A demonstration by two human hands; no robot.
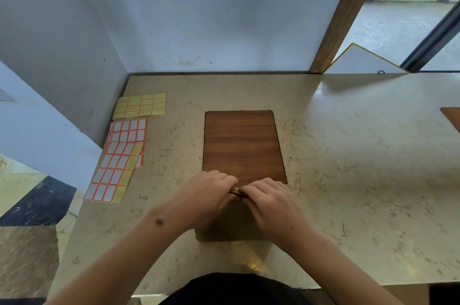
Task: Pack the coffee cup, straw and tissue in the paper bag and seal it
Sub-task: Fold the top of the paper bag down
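Observation:
No coffee cup, straw, tissue or paper bag is in view. My left hand (211, 195) and my right hand (271, 202) meet fingertip to fingertip over the near part of a brown wooden board (241, 145) on the counter. Between the fingertips of both hands sits a small pale and dark object (236, 190). It is mostly hidden, and I cannot tell what it is. Both hands have their fingers curled, and both pinch this object.
Sticker label sheets lie at the counter's left: a yellow sheet (140, 105) at the back and white, orange-edged sheets (117, 163) nearer. White walls stand behind and to the left. Another brown board's corner (451, 117) shows at the right edge.

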